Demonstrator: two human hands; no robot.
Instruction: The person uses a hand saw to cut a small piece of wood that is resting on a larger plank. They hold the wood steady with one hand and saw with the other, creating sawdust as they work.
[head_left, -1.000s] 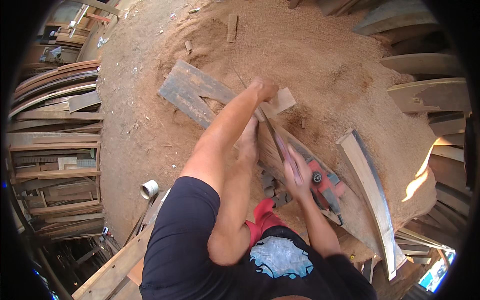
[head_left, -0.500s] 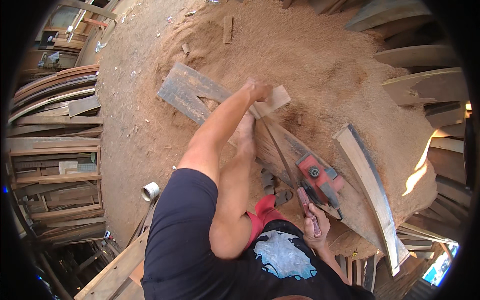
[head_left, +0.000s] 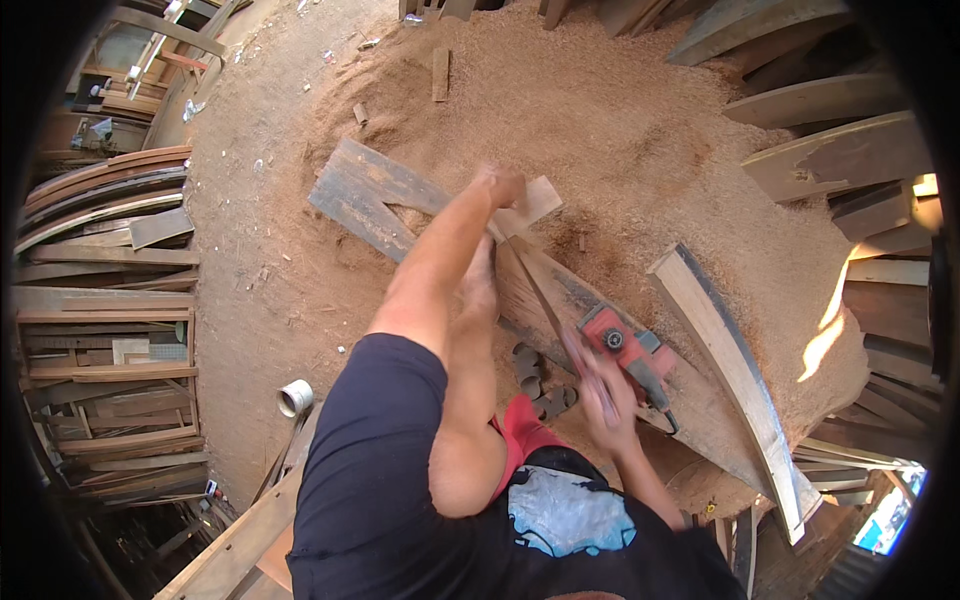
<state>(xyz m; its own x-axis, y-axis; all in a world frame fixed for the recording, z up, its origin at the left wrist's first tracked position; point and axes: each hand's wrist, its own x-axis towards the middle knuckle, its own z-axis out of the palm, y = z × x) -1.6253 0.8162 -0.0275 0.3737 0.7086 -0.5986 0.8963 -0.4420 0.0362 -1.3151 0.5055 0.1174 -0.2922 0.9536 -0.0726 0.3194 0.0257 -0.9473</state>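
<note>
My left hand (head_left: 500, 190) is closed on a pale wood block (head_left: 541, 203), holding it down over the long plank (head_left: 525, 300). A bare foot (head_left: 480, 285) presses on the plank just below that hand. In my right hand (head_left: 611, 405), blurred by motion, is the handle of a handsaw (head_left: 535, 285). Its narrow blade runs up and left to the block, and the tip end is hidden near my left hand. Right of the saw, a red electric planer (head_left: 625, 340) lies on the plank, close to my right hand.
A curved beam (head_left: 725, 370) lies to the right. Dark sandals (head_left: 540, 380) sit beside the plank, and a white cylindrical container (head_left: 295, 398) stands at lower left. Sawdust covers the ground. Stacked lumber (head_left: 110, 350) lines the left; curved planks (head_left: 830, 155) line the right.
My right hand has pushed the saw forward, up and left toward the block. My left hand keeps its hold on the block. The whole view has shifted slightly.
</note>
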